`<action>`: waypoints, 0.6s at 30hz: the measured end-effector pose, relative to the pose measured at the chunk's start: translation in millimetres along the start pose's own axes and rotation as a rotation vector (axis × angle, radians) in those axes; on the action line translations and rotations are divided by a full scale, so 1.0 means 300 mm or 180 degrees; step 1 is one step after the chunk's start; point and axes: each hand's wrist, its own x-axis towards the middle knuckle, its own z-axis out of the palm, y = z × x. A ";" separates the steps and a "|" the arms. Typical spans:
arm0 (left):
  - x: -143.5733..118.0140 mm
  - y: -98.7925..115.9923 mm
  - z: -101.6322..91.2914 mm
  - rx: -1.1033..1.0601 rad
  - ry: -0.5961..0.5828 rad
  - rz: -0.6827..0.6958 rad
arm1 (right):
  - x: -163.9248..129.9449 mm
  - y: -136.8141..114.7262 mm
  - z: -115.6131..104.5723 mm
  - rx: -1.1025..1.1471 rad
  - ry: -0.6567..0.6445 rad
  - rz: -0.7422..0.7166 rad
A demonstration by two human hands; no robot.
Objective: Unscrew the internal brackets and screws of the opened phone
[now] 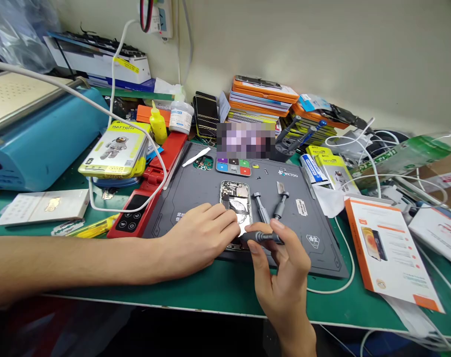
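An opened phone lies on the dark grey repair mat, its inner parts and a round coil showing. My left hand rests over the phone's lower left side with fingers curled together. What its fingertips pinch, if anything, is hidden. My right hand grips a dark screwdriver between thumb and fingers, held nearly level. Its tip end is at the phone's lower part, close to my left fingertips. Just beyond lie two more screwdrivers, one grey and one darker.
A white plastic strip and a coloured screw tray lie on the mat. A red device and battery boxes stand left, beside a blue machine. An orange-white box lies right. A white cable crosses the left side.
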 end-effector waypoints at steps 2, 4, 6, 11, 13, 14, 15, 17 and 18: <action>0.002 -0.001 -0.001 0.0009 -0.0009 0.0003 | 0.006 -0.007 0.003 -0.0049 -0.0024 -0.0009; 0.005 -0.002 -0.003 0.0020 -0.0022 0.0017 | 0.012 -0.014 0.008 -0.0112 -0.0035 0.0023; 0.007 -0.003 -0.006 0.0034 -0.0042 0.0027 | 0.020 -0.020 0.012 -0.0204 0.0012 0.0158; 0.009 -0.003 -0.008 0.0040 -0.0076 -0.0004 | 0.041 -0.025 0.013 -0.0351 0.0098 0.0228; 0.009 -0.001 -0.007 0.0030 -0.0078 -0.0016 | 0.048 -0.027 0.010 -0.0376 0.0046 0.0102; 0.009 0.000 -0.007 0.0026 -0.0074 -0.0025 | 0.049 -0.027 0.008 -0.0373 0.0011 0.0061; 0.009 0.000 -0.008 0.0018 -0.0074 -0.0038 | 0.048 -0.028 0.007 -0.0357 -0.0032 0.0042; 0.009 0.002 -0.010 -0.0002 -0.0080 -0.0073 | 0.040 -0.027 0.005 -0.0269 -0.0097 0.0068; 0.009 0.002 -0.012 -0.0016 -0.0085 -0.0089 | 0.033 -0.025 0.006 -0.0213 -0.0122 0.0112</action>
